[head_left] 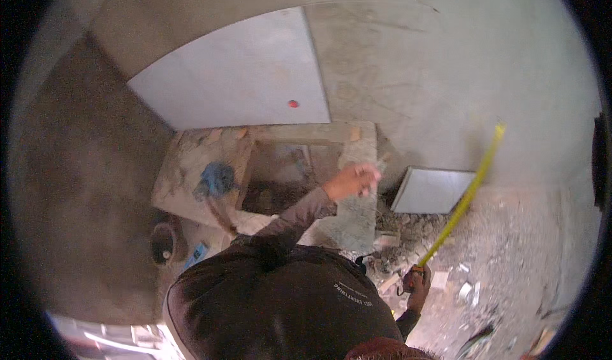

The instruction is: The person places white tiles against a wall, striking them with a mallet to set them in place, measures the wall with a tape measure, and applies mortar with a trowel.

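Note:
My right hand point(417, 287) is closed around a tape measure point(414, 272) at the lower right. From it the yellow blade point(460, 210) stretches up and to the right, its far end in front of the grey wall. My left hand point(357, 180) is raised over the right part of a rough concrete counter point(362, 216), beside its rectangular opening. Its fingers are loosely bent and somewhat blurred, and I see nothing in them. On the counter's left part sits a crumpled blue thing point(218, 178), perhaps a cloth or bag.
A large white panel point(248, 73) with a red spot leans on the wall behind the counter. A smaller white panel point(430, 191) stands low to the right, by broken rubble point(408, 226). Debris covers the floor point(503, 252). A round bucket-like container point(164, 242) is at the left.

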`<action>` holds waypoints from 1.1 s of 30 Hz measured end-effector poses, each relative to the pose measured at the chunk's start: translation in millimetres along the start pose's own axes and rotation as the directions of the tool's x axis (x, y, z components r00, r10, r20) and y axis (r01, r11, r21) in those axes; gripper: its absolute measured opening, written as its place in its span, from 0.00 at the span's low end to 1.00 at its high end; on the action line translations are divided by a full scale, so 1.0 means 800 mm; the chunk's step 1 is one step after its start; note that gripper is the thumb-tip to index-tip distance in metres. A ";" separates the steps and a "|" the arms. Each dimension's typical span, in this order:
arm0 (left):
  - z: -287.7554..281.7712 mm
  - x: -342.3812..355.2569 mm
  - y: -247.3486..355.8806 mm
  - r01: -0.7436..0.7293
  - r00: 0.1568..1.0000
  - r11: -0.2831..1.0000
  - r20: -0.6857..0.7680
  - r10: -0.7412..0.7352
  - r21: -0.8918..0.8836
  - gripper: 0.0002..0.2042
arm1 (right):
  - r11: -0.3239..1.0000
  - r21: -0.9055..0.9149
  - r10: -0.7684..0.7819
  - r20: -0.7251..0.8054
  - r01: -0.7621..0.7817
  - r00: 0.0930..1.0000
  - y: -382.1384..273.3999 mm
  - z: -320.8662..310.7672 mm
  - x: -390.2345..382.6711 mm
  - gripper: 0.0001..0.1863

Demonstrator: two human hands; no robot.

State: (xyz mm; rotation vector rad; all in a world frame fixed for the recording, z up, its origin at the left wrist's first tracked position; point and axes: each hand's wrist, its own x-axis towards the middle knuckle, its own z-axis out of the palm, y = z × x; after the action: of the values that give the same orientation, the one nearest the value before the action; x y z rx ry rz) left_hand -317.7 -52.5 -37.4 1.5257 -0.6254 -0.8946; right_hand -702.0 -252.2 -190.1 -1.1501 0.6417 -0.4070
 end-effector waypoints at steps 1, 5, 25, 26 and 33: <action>0.007 -0.036 -0.030 -0.007 1.000 1.000 0.013 0.007 -0.016 0.14 | 1.000 0.030 -0.001 0.010 0.000 1.000 0.005 -0.002 -0.001 0.28; 0.041 -0.152 -0.092 0.045 0.999 0.998 -0.006 -0.045 0.038 0.16 | 0.989 -0.077 -0.113 0.130 0.124 0.985 -0.069 0.039 -0.002 0.28; -0.119 -0.620 -0.158 -0.471 0.705 0.479 -0.642 -0.301 -0.741 0.30 | 0.788 -0.179 0.062 0.975 0.589 0.213 0.032 0.678 -0.233 0.26; -0.134 -0.650 -0.183 -0.524 0.654 0.489 -0.697 -0.294 -0.697 0.26 | 0.647 0.013 -0.036 0.999 0.762 0.013 0.044 0.692 -0.243 0.25; -0.173 -0.818 -0.320 0.339 0.012 0.940 -0.999 -0.044 -0.037 0.20 | 0.606 -0.370 0.256 0.929 0.704 0.267 0.074 0.706 -0.220 0.15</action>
State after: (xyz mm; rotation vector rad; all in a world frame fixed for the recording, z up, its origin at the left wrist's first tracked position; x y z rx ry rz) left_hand -596.7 594.3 -166.2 2.0169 0.6516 0.3171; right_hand -465.6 275.3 -51.8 -2.0722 -0.6379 0.4355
